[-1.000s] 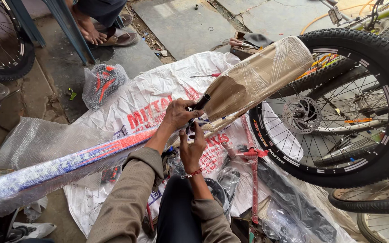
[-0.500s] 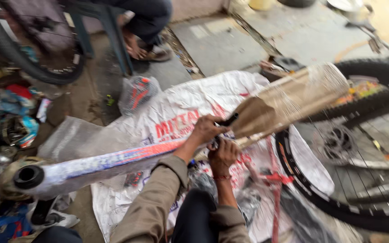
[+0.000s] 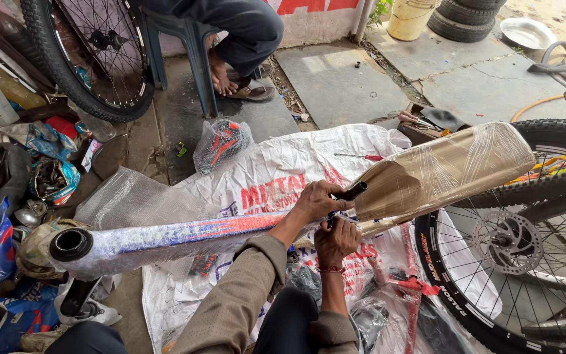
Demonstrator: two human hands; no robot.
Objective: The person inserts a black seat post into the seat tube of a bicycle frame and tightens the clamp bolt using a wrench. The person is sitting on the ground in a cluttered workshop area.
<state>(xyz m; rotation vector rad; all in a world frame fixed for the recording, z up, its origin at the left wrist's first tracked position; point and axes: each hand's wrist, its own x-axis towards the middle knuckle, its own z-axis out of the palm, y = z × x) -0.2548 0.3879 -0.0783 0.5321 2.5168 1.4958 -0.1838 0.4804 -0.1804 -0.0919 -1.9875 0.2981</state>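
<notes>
Unwrapping step in hand — bike frame (image 3: 165,239) lies across white sack (image 3: 283,170) on floor, next to wheel (image 3: 512,242). Your left hand (image 3: 316,202) clenched on frame's black stub; right hand (image 3: 335,241) gripped just beneath. Next move, likely: hold frame steady, peel film off carefully.

SITE: open-air bicycle repair workshop | EVIDENCE: spoked wheel (image 3: 93,59) upper left; disc-brake wheel (image 3: 519,249) lower right; film-wrapped bicycle frame (image 3: 185,236) centre, on a white sack sheet (image 3: 276,164) over the paved floor (image 3: 335,85); stacked tyres (image 3: 466,19) top right; parts and bags (image 3: 8,190) along left edge
</notes>
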